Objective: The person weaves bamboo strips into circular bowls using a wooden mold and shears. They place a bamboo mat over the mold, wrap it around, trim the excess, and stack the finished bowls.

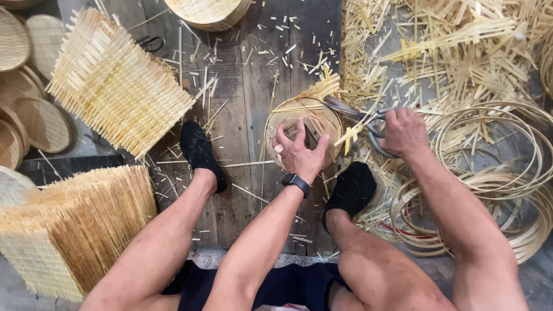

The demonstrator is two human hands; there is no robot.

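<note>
The left hand (299, 151) presses down on a small round woven basket (302, 133) that lies on the dark plank floor (242, 103) between the person's two black shoes; its fingers (300, 128) are spread wide over the weave and hooked on the rim, holding the basket steady. The right hand (405, 131) is closed around the handles of a pair of metal scissors (352, 112), whose blades reach over the basket's right edge among the loose strip ends that stick out there. A dark watch (296, 183) sits on the left wrist. To the right of the basket lies a heap of thin bamboo hoops (507, 173), and above them a thick litter of cut bamboo strips (449, 52). On the left lie square woven mats (118, 86) with fringed edges, a stack of further mats (69, 230) near the left knee, and round shallow trays (40, 121) at the far left edge.
</note>
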